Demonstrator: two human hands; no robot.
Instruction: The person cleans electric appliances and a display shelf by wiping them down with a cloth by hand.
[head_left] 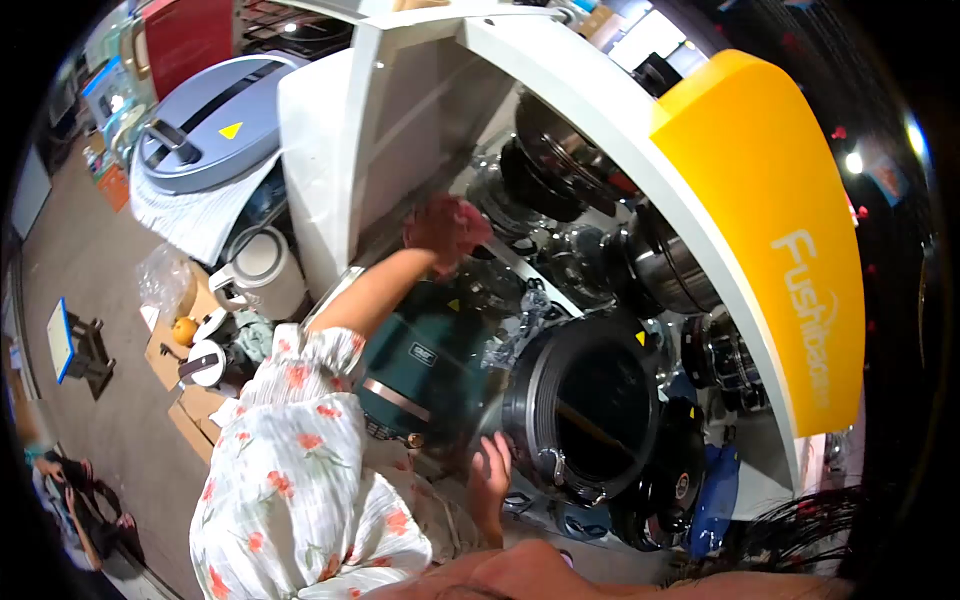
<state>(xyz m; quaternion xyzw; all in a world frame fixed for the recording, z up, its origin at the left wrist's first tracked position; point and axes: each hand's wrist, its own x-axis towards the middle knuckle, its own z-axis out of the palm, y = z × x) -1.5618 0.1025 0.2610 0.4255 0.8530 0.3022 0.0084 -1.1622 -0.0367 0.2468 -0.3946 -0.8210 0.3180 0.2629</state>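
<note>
My left hand (432, 228) reaches far into the display stand, its fingers closed on a crumpled pink cloth (468, 228). The cloth lies against the dark display surface, close to a clear glass lid. Below that arm sits a dark green appliance (425, 350) with a label and a copper-coloured strip. My right hand (490, 475) is lower down, fingers apart and nothing visible in it. It is beside a round black electric pan (585, 410) with a dark glossy inside and a yellow triangle sticker; I cannot tell whether it touches the pan.
Steel pots (570, 150) and glass lids crowd the shelf's far side. A white and yellow arched frame (770, 220) curves round it. At left stand a round grey-blue appliance (215, 120), a white kettle (265, 270) and cardboard (195, 415). Another person (75, 510) is at lower left.
</note>
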